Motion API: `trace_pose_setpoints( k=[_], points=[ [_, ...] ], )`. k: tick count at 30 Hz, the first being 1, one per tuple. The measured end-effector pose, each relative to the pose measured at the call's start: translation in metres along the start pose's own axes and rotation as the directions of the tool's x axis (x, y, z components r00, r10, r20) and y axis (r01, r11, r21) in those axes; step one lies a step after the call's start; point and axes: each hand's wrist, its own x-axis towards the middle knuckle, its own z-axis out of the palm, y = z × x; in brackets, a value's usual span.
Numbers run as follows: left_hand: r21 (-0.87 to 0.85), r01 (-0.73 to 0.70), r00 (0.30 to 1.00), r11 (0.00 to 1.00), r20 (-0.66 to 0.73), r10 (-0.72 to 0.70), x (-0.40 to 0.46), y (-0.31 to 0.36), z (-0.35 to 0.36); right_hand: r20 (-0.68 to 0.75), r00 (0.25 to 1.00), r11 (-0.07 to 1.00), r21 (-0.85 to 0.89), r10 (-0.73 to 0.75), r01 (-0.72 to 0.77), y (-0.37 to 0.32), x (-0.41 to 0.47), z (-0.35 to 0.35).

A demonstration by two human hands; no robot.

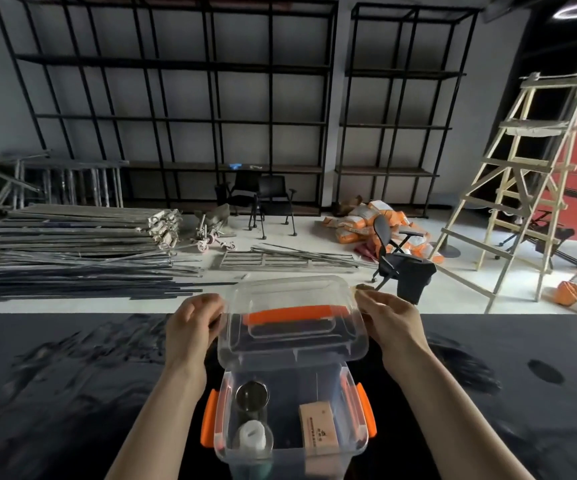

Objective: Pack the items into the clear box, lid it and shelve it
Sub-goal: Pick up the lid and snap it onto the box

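1. The left hand (190,323) and right hand (389,315) grip the clear lid (292,323) by its side edges, fingers closed on it.
2. The lid hovers above the far end of the clear box (290,441) on the dark table (72,375).
3. Inside the box: a metal cup (252,396), a white bottle (252,434), and a cardboard packet (318,426).

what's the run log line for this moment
stage: lidding | left hand + right hand: hold lid above clear box | items inside | latches open

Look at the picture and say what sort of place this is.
Probably an unfinished workshop or storeroom under fit-out: empty black metal shelving frames, a paint-spattered wooden stepladder, and stacked grey metal scaffold parts on the floor.
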Motion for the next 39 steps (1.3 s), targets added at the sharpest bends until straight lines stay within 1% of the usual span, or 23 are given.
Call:
trace_pose_setpoints(
  k=[2, 4, 7, 9, 11, 14, 17, 22, 24, 26, 27, 28, 30, 31, 32, 33, 34, 35, 37, 39],
  points=[
    [0.163, -0.042, 0.999, 0.986, 0.003, 0.042, -0.005, -0.008, -0.007, -0.001, 1.0, 0.99, -0.14, 0.011, -0.011, 0.009, -0.006, 0.002],
    [0.317, -0.077, 0.997, 0.945, 0.016, 0.076, -0.012, -0.018, -0.013, 0.006, 1.0, 0.962, -0.273, -0.023, 0.024, 0.021, -0.013, 0.003],
    [0.501, -0.128, 0.992, 0.856, 0.054, 0.117, -0.018, -0.036, -0.023, 0.027, 0.995, 0.856, -0.507, -0.099, 0.098, 0.042, -0.024, 0.006],
    [0.6, -0.165, 0.986, 0.783, 0.1, 0.131, -0.023, -0.045, -0.028, 0.035, 0.991, 0.786, -0.606, -0.132, 0.126, 0.055, -0.031, 0.006],
    [0.649, -0.192, 0.981, 0.736, 0.136, 0.137, -0.028, -0.052, -0.032, 0.04, 0.986, 0.726, -0.672, -0.159, 0.144, 0.063, -0.04, 0.004],
    [0.678, -0.24, 0.971, 0.695, 0.172, 0.168, -0.035, -0.061, -0.038, 0.047, 0.977, 0.693, -0.698, -0.207, 0.181, 0.067, -0.052, 0.0],
    [0.681, -0.283, 0.959, 0.675, 0.21, 0.19, -0.04, -0.066, -0.042, 0.028, 0.979, 0.687, -0.709, -0.203, 0.162, 0.077, -0.056, -0.003],
    [0.704, -0.301, 0.953, 0.643, 0.25, 0.173, -0.039, -0.075, -0.05, -0.032, 0.997, 0.671, -0.741, -0.068, 0.022, 0.096, -0.059, -0.017],
    [0.711, -0.294, 0.955, 0.638, 0.248, 0.164, -0.038, -0.079, -0.053, -0.053, 0.999, 0.702, -0.711, 0.001, -0.038, 0.097, -0.058, -0.021],
    [0.714, -0.277, 0.96, 0.643, 0.223, 0.166, -0.036, -0.083, -0.052, -0.056, 0.993, 0.753, -0.648, 0.107, -0.118, 0.096, -0.056, -0.022],
    [0.725, -0.254, 0.967, 0.641, 0.194, 0.164, -0.036, -0.084, -0.051, -0.058, 0.986, 0.77, -0.618, 0.156, -0.158, 0.095, -0.054, -0.02],
    [0.737, -0.199, 0.98, 0.646, 0.148, 0.133, -0.035, -0.087, -0.051, -0.053, 0.981, 0.779, -0.6, 0.187, -0.181, 0.093, -0.053, -0.018],
    [0.731, 0.008, 1.0, 0.683, 0.011, -0.023, -0.031, -0.09, -0.05, -0.051, 0.976, 0.785, -0.586, 0.21, -0.2, 0.088, -0.051, -0.014],
    [0.709, 0.11, 0.993, 0.696, -0.049, -0.108, -0.029, -0.092, -0.05, -0.058, 0.977, 0.792, -0.576, 0.205, -0.2, 0.087, -0.049, -0.012],
    [0.685, 0.183, 0.981, 0.705, -0.085, -0.173, -0.028, -0.091, -0.05, -0.069, 0.979, 0.8, -0.567, 0.19, -0.195, 0.087, -0.047, -0.009],
    [0.671, 0.226, 0.972, 0.706, -0.108, -0.209, -0.027, -0.09, -0.048, -0.081, 0.985, 0.812, -0.557, 0.155, -0.173, 0.087, -0.046, -0.007],
    [0.678, 0.237, 0.97, 0.696, -0.124, -0.21, -0.027, -0.088, -0.045, -0.083, 0.992, 0.819, -0.559, 0.097, -0.127, 0.088, -0.047, -0.004],
    [0.708, 0.215, 0.976, 0.673, -0.136, -0.168, -0.028, -0.086, -0.042, -0.078, 0.997, 0.815, -0.576, 0.027, -0.067, 0.089, -0.049, -0.002],
    [0.77, 0.141, 0.988, 0.622, -0.153, -0.034, -0.034, -0.083, -0.033, -0.06, 0.992, 0.765, -0.642, -0.109, 0.046, 0.091, -0.054, 0.003],
    [0.815, 0.05, 0.987, 0.578, -0.128, 0.094, -0.042, -0.083, -0.027, -0.04, 0.978, 0.714, -0.69, -0.203, 0.12, 0.093, -0.057, 0.004]
  ],
)
